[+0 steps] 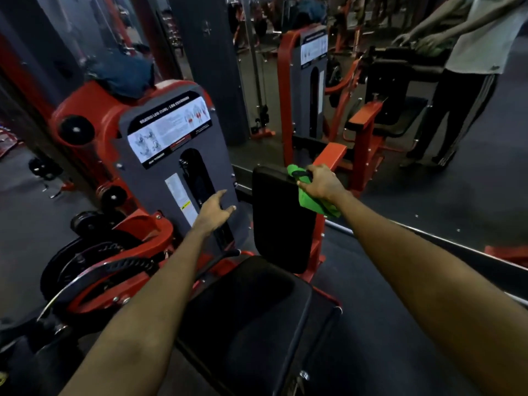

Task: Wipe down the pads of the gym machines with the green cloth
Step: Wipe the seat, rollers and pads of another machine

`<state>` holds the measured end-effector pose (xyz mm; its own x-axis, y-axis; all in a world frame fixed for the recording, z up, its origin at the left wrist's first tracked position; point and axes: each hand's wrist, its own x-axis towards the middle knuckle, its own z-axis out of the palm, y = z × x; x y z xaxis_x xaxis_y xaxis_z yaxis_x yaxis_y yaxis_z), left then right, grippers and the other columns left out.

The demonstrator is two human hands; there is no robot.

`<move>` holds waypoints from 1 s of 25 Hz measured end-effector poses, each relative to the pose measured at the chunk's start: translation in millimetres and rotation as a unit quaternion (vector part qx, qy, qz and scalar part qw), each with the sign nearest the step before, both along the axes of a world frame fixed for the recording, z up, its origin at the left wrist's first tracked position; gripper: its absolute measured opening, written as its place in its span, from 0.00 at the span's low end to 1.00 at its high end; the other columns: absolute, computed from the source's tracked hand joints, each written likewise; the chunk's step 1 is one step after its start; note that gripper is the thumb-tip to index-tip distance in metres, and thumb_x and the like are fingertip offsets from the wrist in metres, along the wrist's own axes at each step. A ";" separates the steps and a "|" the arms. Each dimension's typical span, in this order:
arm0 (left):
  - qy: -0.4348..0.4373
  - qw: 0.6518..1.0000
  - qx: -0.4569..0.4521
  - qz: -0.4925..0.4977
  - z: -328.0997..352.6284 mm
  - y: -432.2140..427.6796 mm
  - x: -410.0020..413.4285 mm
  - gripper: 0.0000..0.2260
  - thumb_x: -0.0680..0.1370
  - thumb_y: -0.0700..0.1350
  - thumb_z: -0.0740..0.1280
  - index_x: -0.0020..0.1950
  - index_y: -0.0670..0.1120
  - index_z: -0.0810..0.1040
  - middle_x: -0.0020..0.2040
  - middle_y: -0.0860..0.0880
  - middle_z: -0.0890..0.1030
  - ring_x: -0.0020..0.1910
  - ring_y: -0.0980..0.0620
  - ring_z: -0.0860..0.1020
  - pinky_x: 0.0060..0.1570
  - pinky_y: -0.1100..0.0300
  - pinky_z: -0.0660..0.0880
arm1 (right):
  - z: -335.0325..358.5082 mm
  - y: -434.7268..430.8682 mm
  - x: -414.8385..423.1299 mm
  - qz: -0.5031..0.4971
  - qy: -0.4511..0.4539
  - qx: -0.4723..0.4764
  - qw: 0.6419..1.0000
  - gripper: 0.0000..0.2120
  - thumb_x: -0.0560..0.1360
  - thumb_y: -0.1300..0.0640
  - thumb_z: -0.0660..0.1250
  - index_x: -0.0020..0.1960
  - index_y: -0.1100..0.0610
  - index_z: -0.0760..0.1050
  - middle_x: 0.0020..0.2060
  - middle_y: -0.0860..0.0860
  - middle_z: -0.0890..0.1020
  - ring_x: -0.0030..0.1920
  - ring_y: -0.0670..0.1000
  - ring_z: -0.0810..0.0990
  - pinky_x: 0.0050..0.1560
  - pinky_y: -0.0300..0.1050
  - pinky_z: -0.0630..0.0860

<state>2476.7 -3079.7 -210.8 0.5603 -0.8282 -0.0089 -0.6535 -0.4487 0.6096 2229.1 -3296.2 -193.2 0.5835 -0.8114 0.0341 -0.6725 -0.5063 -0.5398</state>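
Head view: my right hand (320,182) holds the green cloth (315,204) at the back pad (278,221).
My right fingers curl round the green cloth at the back pad's upper right edge, and the loose end hangs down that side. My left hand (214,210) is out before the grey weight-stack cover (160,178), fingers loosely spread. Its placard (168,128) is too blurred to read. Open floor (385,281) runs between the seat pad (251,315) and the mirror (443,181).

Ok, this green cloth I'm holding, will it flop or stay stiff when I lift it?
Probably floppy: the thin green fabric cloth droops in folds below the right grip, beside the upright black padded backrest. Likely light, since one grip bunches it. Bunched so, it seems unlikely to slip.
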 end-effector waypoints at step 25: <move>0.204 0.971 -0.112 -0.063 -85.5 -215.4 59.9 0.20 0.84 0.54 0.61 0.75 0.53 0.69 0.70 0.52 0.73 0.71 0.52 0.71 0.71 0.58 0.68 | -53.1 -63.5 111.2 -0.006 0.099 -0.181 0.978 0.22 0.74 0.41 0.66 0.64 0.49 0.72 0.57 0.52 0.78 0.53 0.60 0.80 0.51 0.56 0.72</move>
